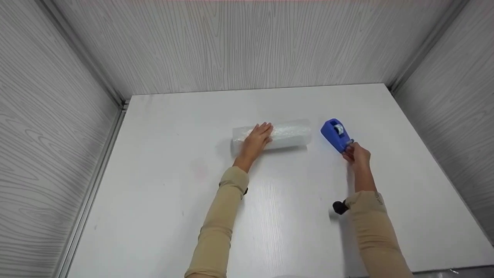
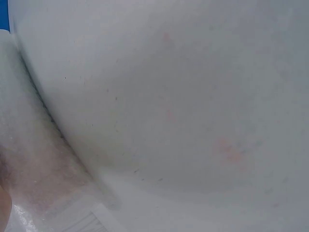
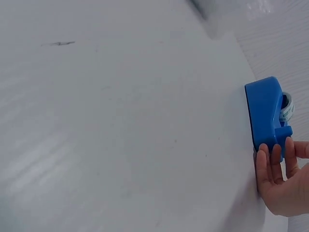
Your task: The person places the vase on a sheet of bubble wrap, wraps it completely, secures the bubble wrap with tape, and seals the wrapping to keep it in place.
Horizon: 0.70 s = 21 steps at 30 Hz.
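Observation:
A roll of clear bubble wrap (image 1: pixel 290 135) lies sideways near the middle of the white table. My left hand (image 1: pixel 255 142) rests on top of its left part, with the fingers laid out along the plastic. In the left wrist view the roll (image 2: pixel 29 121) fills the left edge, and only a sliver of the hand (image 2: pixel 4 210) shows. Right of the roll is a blue tape dispenser (image 1: pixel 334 134) with a small roll of tape (image 1: pixel 339 129) in it. My right hand (image 1: pixel 359 155) holds the dispenser's near end at the fingertips; the thumb is hidden.
The white table (image 1: pixel 173 193) is enclosed by a wood-grain back wall (image 1: pixel 251 46) and side walls (image 1: pixel 34 154). A narrow gap separates the bubble wrap from the dispenser. Dark wrist cameras (image 1: pixel 340 207) stick out at the sleeves.

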Available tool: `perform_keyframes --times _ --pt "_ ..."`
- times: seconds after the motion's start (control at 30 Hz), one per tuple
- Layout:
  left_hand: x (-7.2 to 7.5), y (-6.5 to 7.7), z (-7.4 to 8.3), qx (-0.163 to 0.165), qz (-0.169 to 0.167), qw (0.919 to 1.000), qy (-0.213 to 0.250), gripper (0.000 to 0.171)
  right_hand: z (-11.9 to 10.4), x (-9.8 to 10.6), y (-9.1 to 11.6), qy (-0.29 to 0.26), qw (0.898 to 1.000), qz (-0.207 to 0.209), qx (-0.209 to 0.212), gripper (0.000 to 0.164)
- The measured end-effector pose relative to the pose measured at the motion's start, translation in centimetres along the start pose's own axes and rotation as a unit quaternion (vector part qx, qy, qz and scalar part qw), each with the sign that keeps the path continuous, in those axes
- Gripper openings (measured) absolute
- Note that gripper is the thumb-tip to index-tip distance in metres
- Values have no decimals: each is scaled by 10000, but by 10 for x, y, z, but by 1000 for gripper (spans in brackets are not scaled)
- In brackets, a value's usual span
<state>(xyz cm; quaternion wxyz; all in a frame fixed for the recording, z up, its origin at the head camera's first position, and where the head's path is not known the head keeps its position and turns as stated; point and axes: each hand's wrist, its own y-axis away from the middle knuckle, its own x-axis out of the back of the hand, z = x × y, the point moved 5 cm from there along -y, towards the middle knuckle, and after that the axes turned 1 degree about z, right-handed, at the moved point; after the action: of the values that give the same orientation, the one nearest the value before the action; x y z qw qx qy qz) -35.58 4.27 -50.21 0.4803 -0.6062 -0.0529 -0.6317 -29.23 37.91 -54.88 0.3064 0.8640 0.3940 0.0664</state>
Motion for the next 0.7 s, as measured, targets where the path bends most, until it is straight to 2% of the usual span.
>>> perform_keyframes --times 0.27,0.57,0.7 --pt "1 -2 0 -12 216 9993 296 41 0 -4 4 -185 9983 499 243 15" --pt "-1 -2 2 131 -82 9998 160 43 0 -6 10 -875 9931 760 189 9" --pt "-1 -1 1 293 -269 9992 65 44 3 -7 3 -639 9948 670 420 19"
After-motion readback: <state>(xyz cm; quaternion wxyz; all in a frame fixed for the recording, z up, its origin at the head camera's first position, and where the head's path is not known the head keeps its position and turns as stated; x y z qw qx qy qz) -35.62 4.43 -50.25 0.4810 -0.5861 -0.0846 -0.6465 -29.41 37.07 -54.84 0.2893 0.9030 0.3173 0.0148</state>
